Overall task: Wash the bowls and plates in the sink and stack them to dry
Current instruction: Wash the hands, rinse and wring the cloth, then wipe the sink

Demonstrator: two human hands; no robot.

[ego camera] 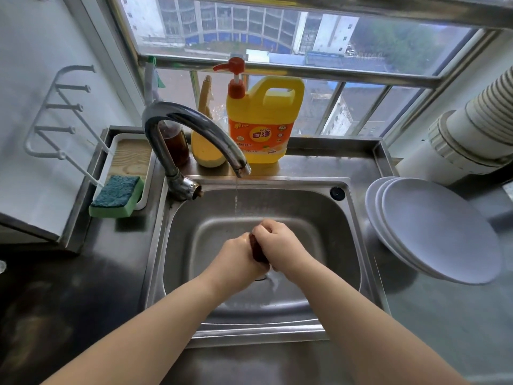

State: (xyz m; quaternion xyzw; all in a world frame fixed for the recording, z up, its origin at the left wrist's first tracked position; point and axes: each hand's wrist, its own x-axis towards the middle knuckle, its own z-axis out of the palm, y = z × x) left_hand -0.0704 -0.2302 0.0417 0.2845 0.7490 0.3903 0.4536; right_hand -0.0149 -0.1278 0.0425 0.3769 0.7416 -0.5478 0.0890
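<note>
Both forearms reach into the sink, left hand and right hand each with a grip clamped on a dark scrubbing pad, wringing it under the tap's trickle.

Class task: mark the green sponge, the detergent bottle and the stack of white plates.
green sponge [118, 195], head view, blue scouring top.
detergent bottle [261, 118], head view, yellow body.
stack of white plates [435, 232], head view, top plate's face.
</note>
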